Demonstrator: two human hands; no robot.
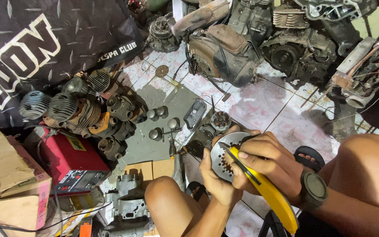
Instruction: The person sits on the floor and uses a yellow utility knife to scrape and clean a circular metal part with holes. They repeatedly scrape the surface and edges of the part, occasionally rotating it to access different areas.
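Observation:
My left hand (pixel 216 177) grips a round perforated metal disc (pixel 224 151) from below, thumb on its left edge. A yellow-handled utility knife (pixel 264 188) is in my right hand (pixel 266 164), its blade tip resting on the disc's face near the top left. A black watch (pixel 313 188) sits on my right wrist. Both hands hover above my bare knees, over the tiled floor.
Finned engine cylinders (pixel 73 109) and engine parts lie to the left. A red box-shaped machine (pixel 73 164) and cardboard boxes (pixel 9 180) stand at lower left. Greasy engine blocks (pixel 224 48) crowd the far side. Small round parts (pixel 163 125) sit on the floor. A black banner (pixel 44 39) hangs upper left.

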